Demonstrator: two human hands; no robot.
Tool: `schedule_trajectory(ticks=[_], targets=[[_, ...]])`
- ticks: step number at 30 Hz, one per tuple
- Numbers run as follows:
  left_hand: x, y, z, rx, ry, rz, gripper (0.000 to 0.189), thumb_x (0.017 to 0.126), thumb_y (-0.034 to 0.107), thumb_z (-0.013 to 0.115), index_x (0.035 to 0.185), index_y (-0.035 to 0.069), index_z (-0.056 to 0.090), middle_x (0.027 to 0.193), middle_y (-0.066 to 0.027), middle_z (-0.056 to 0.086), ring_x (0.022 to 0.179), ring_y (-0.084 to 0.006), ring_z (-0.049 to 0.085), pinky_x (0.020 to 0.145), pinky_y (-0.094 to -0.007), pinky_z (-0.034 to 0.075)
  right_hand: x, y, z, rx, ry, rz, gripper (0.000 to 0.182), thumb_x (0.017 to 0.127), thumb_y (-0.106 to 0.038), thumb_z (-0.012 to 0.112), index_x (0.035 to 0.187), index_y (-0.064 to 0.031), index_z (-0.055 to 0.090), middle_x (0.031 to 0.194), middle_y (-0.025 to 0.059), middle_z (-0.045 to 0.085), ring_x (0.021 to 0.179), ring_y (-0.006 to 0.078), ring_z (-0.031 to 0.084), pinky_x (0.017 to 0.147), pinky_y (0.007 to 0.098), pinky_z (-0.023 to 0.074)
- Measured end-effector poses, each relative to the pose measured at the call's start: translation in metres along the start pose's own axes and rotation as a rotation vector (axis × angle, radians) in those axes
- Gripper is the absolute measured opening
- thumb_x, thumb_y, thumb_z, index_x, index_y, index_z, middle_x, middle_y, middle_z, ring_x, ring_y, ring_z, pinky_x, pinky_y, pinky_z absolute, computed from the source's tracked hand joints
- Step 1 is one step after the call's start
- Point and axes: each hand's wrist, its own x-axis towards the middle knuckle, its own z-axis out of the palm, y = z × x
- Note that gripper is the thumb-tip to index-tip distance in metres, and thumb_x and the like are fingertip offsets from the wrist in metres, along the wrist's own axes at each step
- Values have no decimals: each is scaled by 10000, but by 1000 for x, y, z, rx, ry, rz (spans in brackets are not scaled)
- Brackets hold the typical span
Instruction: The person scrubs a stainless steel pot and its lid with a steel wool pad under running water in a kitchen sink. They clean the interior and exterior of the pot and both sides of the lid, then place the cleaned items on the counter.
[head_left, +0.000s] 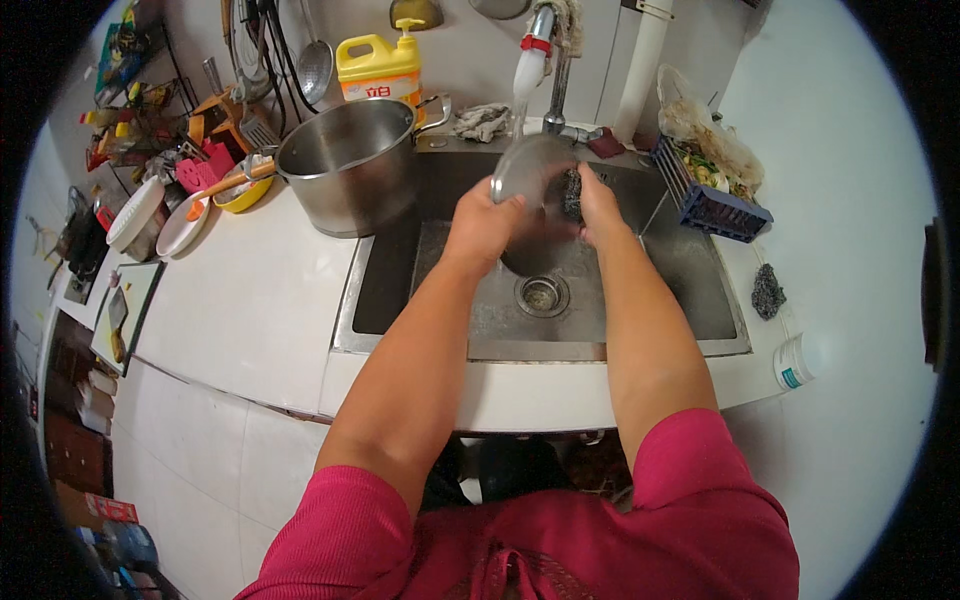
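Above the sink basin, my left hand (484, 227) grips the left rim of a round, shiny metal lid or shallow pan (529, 169); motion blur hides which it is. My right hand (600, 204) is at its right side, closed on a dark steel wool scourer (572, 195) that lies against the metal. Water runs from the faucet (533, 60) just behind the round piece. Below it shows the sink drain (541, 295). The fingers of both hands are partly hidden.
A large steel pot (349, 172) stands left of the sink (536, 350), with a yellow detergent bottle (381, 67) behind. A blue basket (724, 214) of scraps, another scourer (768, 291) and a white tub (793, 361) are at right. Far left, a knife (117, 322) lies on a cutting board (136, 300).
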Motion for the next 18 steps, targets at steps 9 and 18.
schedule_trajectory(ticks=[9,18], targets=[[5,1,-5,-355,-114,-160,367,882,83,650,1228,16,546,1087,-112,641,964,-226,623,832,-365,505,7,-15,-9,-237,221,-170,753,871,-588,546,1109,121,629,1083,257,661,1051,367,631,908,439,467],[15,-12,-2,-81,-206,-191,353,890,78,634,1227,11,554,1104,-123,636,939,-222,627,806,-362,513,-18,-21,37,-498,103,-765,498,869,-449,616,1086,-6,686,1038,239,686,1019,340,655,894,393,481]])
